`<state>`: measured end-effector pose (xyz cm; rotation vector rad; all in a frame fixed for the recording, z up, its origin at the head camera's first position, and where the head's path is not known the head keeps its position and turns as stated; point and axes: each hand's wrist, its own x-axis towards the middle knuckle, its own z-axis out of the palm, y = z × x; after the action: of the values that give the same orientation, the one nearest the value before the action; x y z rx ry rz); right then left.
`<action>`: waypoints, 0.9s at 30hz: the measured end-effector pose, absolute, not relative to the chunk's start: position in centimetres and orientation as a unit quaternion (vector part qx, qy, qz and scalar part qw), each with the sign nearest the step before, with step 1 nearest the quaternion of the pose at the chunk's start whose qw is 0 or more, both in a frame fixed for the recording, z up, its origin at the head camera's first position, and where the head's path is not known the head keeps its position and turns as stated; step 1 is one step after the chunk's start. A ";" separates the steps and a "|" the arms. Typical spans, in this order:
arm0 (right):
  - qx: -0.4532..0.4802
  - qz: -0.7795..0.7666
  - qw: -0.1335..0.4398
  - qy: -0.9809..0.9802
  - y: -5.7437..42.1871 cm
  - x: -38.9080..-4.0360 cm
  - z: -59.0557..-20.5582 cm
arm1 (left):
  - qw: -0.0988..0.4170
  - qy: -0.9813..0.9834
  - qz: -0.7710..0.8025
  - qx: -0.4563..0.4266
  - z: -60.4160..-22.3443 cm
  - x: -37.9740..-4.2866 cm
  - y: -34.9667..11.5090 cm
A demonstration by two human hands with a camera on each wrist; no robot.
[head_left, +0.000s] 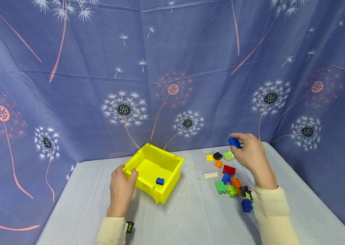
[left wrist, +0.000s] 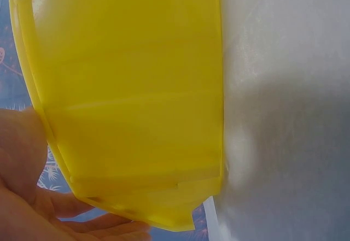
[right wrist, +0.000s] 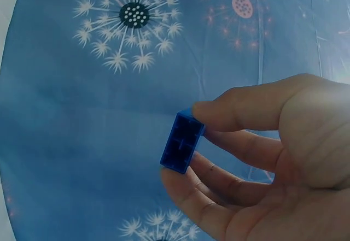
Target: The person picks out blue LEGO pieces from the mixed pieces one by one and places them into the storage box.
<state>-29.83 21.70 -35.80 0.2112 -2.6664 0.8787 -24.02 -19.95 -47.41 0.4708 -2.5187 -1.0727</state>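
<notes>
My right hand [head_left: 249, 152] pinches a blue toy brick [head_left: 235, 142] between thumb and fingers, raised above the back right of the table. In the right wrist view the brick's hollow underside [right wrist: 181, 142] faces the camera. My left hand [head_left: 122, 183] grips the left corner of a yellow plastic box [head_left: 157, 160], thumb over the rim and fingers around the outside. That box fills much of the left wrist view, its outer wall [left wrist: 131, 88] toward the camera. A second blue brick [head_left: 160, 181] lies inside on its floor.
Loose bricks are spread below my right hand, among them a red one [head_left: 228, 170], a green one [head_left: 220, 187], a white one [head_left: 211, 175] and a blue one [head_left: 247, 205]. A blue dandelion-print curtain [head_left: 166, 41] hangs behind the table [head_left: 190, 217].
</notes>
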 end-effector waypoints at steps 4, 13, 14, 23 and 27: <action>0.079 0.308 0.176 -0.932 21.4 -29.6 -35.7 | 0.179 -0.891 -0.383 0.165 -47.4 -24.0 -19.9; 0.086 0.321 0.183 -0.925 20.8 -28.5 -35.1 | 0.176 -0.891 -0.385 0.163 -47.3 -24.0 -19.9; 0.088 0.322 0.186 -0.924 20.7 -28.3 -35.0 | 0.176 -0.891 -0.385 0.163 -47.3 -24.0 -19.9; 0.110 0.331 0.203 -0.915 19.7 -27.4 -34.7 | 0.175 -0.892 -0.384 0.164 -47.3 -24.0 -19.9; 0.116 0.332 0.200 -0.914 19.2 -27.2 -34.6 | 0.172 -0.891 -0.385 0.167 -47.3 -23.9 -19.9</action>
<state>-27.17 19.16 -34.58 0.3255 -2.5560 0.9286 -23.93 -19.91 -47.27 0.4734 -2.5293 -1.0916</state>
